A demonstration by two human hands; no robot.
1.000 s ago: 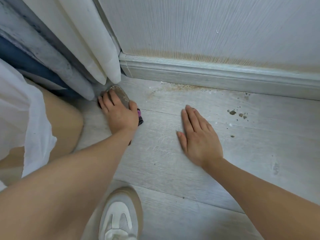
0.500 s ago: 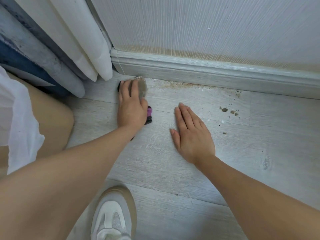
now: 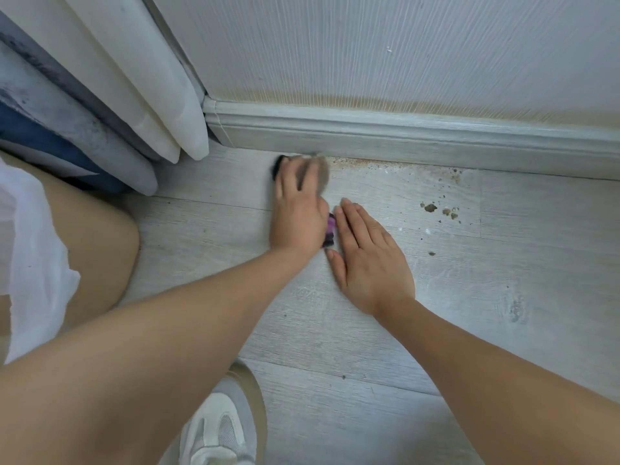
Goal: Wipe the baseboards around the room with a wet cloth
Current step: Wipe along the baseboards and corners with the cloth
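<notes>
Left hand presses dirty grey-purple cloth at foot of pale grey wooden baseboard, frame centre; fingers blurred, grip unclear. Right hand flat, empty on floor. Next, likely: wipe rightward through brown crumbs.

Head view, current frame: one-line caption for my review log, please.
Left hand presses a dirty cloth on the floor at the baseboard foot; right hand rests flat beside it.

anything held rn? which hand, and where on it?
Left hand presses a cloth flat on the floor at the baseboard, covering its middle. Right hand lies flat, holding nothing.
</notes>
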